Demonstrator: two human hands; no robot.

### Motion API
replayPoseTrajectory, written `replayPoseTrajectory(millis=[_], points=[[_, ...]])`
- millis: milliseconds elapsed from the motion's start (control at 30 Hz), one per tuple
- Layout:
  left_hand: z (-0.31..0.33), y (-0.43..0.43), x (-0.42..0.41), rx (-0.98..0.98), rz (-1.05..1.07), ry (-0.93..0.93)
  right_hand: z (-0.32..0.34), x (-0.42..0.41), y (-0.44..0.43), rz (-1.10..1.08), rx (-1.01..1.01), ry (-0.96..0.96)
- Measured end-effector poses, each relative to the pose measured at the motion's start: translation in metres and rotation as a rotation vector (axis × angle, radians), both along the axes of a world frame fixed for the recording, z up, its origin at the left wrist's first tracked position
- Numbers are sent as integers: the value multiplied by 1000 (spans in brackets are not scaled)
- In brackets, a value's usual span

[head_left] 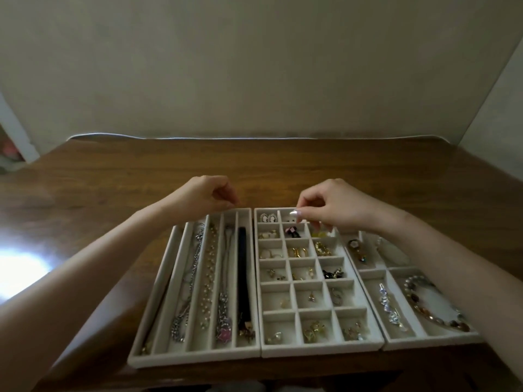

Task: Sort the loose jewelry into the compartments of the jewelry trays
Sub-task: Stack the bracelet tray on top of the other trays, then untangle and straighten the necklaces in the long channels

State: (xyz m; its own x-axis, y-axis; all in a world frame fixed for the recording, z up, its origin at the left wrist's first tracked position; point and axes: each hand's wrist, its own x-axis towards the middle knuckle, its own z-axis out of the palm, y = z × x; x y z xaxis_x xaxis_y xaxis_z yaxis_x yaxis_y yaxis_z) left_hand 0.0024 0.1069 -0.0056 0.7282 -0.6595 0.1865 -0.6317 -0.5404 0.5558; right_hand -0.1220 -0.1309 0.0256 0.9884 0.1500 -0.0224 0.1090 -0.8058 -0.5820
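Note:
Three pale velvet trays sit side by side on the wooden table. The left tray [195, 360] has long slots holding necklaces, among them a black choker [242, 273] and a pearl chain [209, 278]. In the middle tray [319, 352], a grid of small cells holds earrings and rings. The right tray [430, 344] holds bracelets, including a beaded one [433, 306]. My left hand [206, 195] is curled at the far edge of the left tray with nothing visible in it. My right hand [331, 205] pinches thumb and forefinger over the top middle cell of the grid; anything between them is too small to see.
The brown table [113, 179] stretches beyond the trays to a plain wall at the back. A bright glare patch [19, 267] lies on the table at the left. The trays reach close to the table's front edge.

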Motion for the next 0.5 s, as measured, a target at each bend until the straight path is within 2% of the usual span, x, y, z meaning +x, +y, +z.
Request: replayPoseTrajectory(millis=[233, 500], points=[[-10, 36, 12, 54, 78, -48, -7, 31, 43, 82, -45, -86], [-20, 52, 15, -142, 81, 181, -21, 61, 78, 132, -202, -203]])
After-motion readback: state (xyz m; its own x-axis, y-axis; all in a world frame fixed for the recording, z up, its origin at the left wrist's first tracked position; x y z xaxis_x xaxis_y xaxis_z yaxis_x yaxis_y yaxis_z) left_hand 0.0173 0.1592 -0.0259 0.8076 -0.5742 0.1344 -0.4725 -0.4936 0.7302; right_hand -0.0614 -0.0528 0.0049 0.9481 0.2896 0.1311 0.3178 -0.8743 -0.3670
